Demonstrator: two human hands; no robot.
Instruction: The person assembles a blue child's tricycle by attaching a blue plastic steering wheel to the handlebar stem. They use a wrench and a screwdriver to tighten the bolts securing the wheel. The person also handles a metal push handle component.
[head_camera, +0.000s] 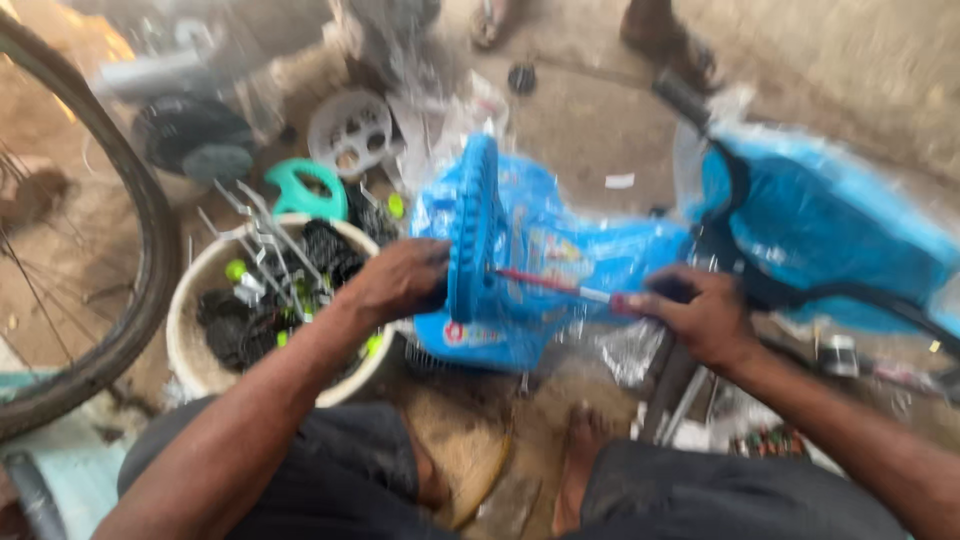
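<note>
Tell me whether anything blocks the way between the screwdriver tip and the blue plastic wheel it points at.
Nothing visible does. The right hand holds the screwdriver, whose shaft runs clear to the hub of the blue wheel. The left hand grips the wheel's far side, away from the shaft. Blur hides the contact point.

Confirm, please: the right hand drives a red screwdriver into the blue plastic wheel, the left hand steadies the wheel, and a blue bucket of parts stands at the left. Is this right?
Not quite. The bucket of parts is white or cream, not blue, as the head view shows. The rest holds: the right hand points a red screwdriver at the blue plastic wheel, and the left hand steadies it.
</note>
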